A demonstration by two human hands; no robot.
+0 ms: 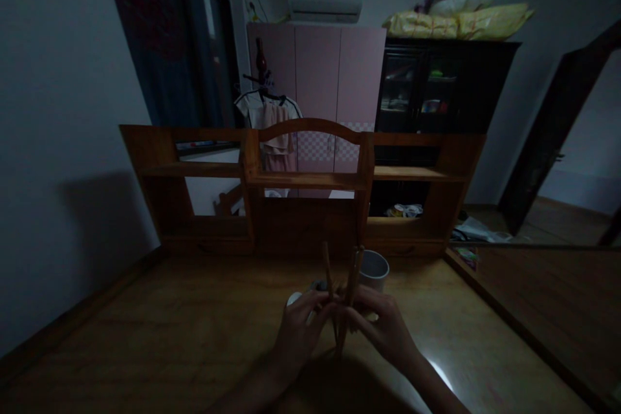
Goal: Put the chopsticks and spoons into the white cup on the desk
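I see a dim room from above my hands, which meet over a wooden desk (169, 330). Far to the left of them a grey wall runs along the desk edge.

My left hand (297, 333) is curled, its fingers closed round a bundle of thin wooden sticks (345, 297). The sticks stand nearly upright between both hands, their tops fanning slightly apart above my knuckles and their lower ends reaching down close to the desk. Just behind the left hand sits a small pale object (294, 298), partly hidden; I cannot tell what it is.

My right hand (383, 326) is also curled, fingers closed on the same sticks from the other side, so the two hands touch or nearly touch at the fingertips. Just behind the right hand stands a white cup (374, 270), upright on the desk, close to the stick tops.

Beyond both hands a wooden shelf unit (301, 178) spans the back of the desk. Well behind that are a pink wardrobe (339, 71) and, to its right, a dark cabinet (436, 87) with bags piled on top. Far right of the hands, a dark door (548, 136) stands open.
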